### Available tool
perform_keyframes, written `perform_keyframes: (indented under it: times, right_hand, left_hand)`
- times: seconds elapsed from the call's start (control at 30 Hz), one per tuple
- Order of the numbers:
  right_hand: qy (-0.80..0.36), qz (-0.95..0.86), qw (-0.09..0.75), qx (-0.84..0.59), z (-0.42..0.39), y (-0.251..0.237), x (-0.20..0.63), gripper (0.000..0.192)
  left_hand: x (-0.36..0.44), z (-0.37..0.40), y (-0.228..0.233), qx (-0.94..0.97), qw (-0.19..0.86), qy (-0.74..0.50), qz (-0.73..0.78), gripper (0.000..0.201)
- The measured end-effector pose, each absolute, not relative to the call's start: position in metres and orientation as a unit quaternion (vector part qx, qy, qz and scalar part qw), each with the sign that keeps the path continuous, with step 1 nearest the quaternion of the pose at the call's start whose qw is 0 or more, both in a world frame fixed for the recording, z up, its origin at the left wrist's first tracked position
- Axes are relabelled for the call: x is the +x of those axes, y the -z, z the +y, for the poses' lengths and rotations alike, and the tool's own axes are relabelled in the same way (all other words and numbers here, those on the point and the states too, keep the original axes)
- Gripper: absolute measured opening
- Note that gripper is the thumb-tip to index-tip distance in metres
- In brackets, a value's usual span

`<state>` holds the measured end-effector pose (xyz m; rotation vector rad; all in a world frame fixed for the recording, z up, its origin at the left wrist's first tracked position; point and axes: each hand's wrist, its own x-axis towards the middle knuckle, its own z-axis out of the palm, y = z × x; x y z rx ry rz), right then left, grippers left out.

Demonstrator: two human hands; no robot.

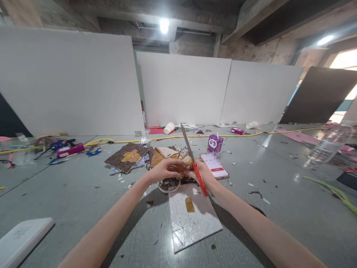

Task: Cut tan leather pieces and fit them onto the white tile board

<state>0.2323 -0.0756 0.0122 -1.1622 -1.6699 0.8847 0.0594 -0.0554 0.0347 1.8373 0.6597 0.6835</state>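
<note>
My left hand [169,168] is closed, its fingertips pinching a yellow-brown sheet piece [182,170]. At the other side of this piece is my right hand [203,174], closed, with red-handled scissors [198,176] lodged in it. The blades point up and away, clear of the piece; its fingertips seem to touch the piece too. Below my left hand stands a round dish [169,186] of dark scraps. Nearer to me lies a white board [195,227] with cracked-looking white pieces and one yellow-brown piece [190,204]. Crumpled brown material [161,156] lies behind my hands.
To the left lies a dark brown patterned board [117,158] with a yellow-brown flower shape. On the right are a phone [216,166], a purple drink carton [214,143] and a plastic bottle [329,145]. A yellow cable [178,138] crosses behind. A white slab [23,240] lies front left.
</note>
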Motion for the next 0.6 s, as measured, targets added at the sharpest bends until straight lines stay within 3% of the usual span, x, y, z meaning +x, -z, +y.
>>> perform_keyframes:
  times: [0.13, 0.27, 0.4, 0.6]
  right_hand:
    - [-0.34, -0.664, 0.484, -0.458, -0.073, -0.0071, 0.2294, 0.018]
    - [-0.326, -0.655, 0.51, -0.452, -0.0728, -0.0071, 0.2303, 0.016]
    - [-0.323, -0.651, 0.51, -0.46, -0.0735, -0.0079, 0.2309, 0.017]
    - [-0.345, -0.643, 0.509, -0.457, -0.0699, -0.0012, 0.2288, 0.016]
  left_hand:
    - [0.0594, -0.0568, -0.0339, 0.749, 0.531, -0.293, 0.266, 0.037]
    - [0.0594, -0.0586, -0.0322, 0.708, 0.567, -0.309, 0.284, 0.025]
    - [0.0604, -0.057, -0.03, 0.696, 0.525, -0.352, 0.341, 0.015]
    - [0.0637, -0.0565, -0.0305, 0.705, 0.499, -0.361, 0.353, 0.019]
